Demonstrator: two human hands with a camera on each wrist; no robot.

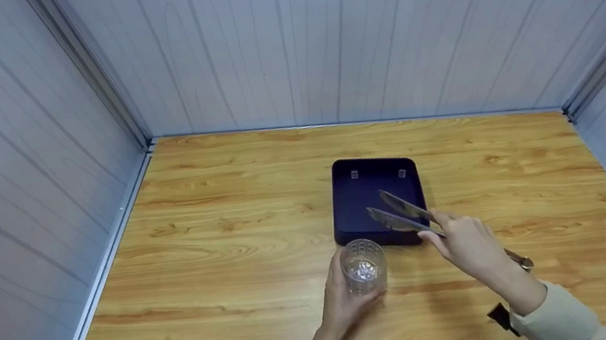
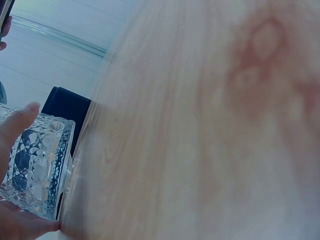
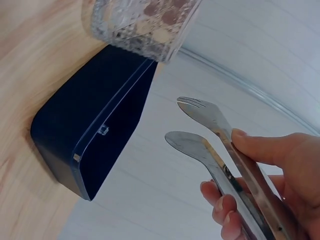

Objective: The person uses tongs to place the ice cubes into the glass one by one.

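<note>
In the head view, my left hand (image 1: 343, 300) holds a clear cut-glass tumbler (image 1: 365, 269) by its side. The left wrist view shows the tumbler's faceted wall (image 2: 37, 167) between thumb and fingers. My right hand (image 1: 468, 244) grips metal tongs (image 1: 399, 218), their two tips apart over a dark blue tray (image 1: 345, 203). Nothing sits between the tips in the right wrist view, where one tip is slotted like a fork. Two small clear cubes (image 1: 354, 174) lie toward the tray's far side. Glints show in the tumbler's bottom; whether it holds anything I cannot tell.
A wood-grain table top (image 1: 221, 268) lies under everything. Pale panel walls (image 1: 270, 41) stand at the back and on both sides. A dark piece (image 1: 503, 318) shows beside the right sleeve.
</note>
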